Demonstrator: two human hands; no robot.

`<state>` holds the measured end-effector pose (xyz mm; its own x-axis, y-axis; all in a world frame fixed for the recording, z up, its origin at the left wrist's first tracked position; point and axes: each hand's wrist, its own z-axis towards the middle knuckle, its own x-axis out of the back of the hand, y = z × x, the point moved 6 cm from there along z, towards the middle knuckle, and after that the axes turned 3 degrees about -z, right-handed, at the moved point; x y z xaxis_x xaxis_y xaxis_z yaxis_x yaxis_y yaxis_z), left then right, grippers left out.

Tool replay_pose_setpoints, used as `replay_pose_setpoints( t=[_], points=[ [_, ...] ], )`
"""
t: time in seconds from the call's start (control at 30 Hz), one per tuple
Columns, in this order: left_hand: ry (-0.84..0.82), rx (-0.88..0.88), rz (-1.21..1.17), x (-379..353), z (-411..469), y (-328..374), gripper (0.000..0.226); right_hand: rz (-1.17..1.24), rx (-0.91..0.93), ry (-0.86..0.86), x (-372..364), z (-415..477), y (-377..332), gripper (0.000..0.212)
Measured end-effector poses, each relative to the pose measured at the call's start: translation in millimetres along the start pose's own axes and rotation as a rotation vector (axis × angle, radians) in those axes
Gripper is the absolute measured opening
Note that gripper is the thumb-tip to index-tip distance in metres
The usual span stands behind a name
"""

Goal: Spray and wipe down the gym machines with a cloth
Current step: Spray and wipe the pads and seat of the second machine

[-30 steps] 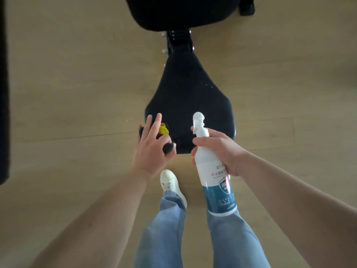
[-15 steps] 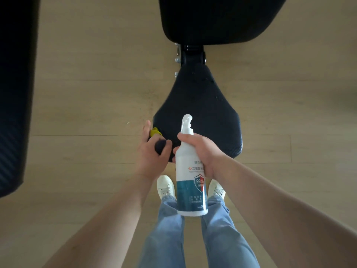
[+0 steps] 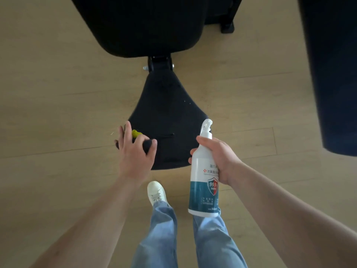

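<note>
The cloth (image 3: 136,133) is soft and light, a dark wad with a yellow patch. It lies bunched on the near left corner of the seat (image 3: 166,113) under the left hand (image 3: 135,153), whose fingers (image 3: 126,136) spread over it while the thumb hooks round its side. It will likely crumple and drag rather than slide, so a flat palm pressing it down should wipe better than a pinch.

The bottle (image 3: 203,182) is stiff, smooth plastic and probably light for its size. How full it is cannot be told. It hangs upright just off the seat's near right corner, with the right hand (image 3: 219,159) wrapped round its shoulder below the trigger. That is the sensible hold, close enough for a finger to reach the trigger.

The seat looks padded and slightly giving, with a few pale specks near its right edge. A larger back pad (image 3: 146,26) sits beyond it. Below the seat is pale wood plank floor (image 3: 58,93), and another dark pad (image 3: 332,74) stands off to its right.
</note>
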<state>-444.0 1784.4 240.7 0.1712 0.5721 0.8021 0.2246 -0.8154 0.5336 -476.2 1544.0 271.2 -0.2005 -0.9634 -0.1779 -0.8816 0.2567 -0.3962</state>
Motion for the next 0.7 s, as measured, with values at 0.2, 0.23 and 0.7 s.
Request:
replay_pose_setpoints(
  t=[0.2,0.23,0.7],
  points=[
    [0.006,-0.084,0.069,-14,5,25,0.025,0.028,0.043,-0.025,27,-5,0,0.036],
    [-0.005,-0.118,0.092,-18,7,31,0.025,0.035,0.041,-0.035,31,-6,0,0.035],
    [-0.257,-0.608,0.164,-117,20,170,0.037,0.002,0.091,-0.046,84,-20,-10,0.021]
  ],
)
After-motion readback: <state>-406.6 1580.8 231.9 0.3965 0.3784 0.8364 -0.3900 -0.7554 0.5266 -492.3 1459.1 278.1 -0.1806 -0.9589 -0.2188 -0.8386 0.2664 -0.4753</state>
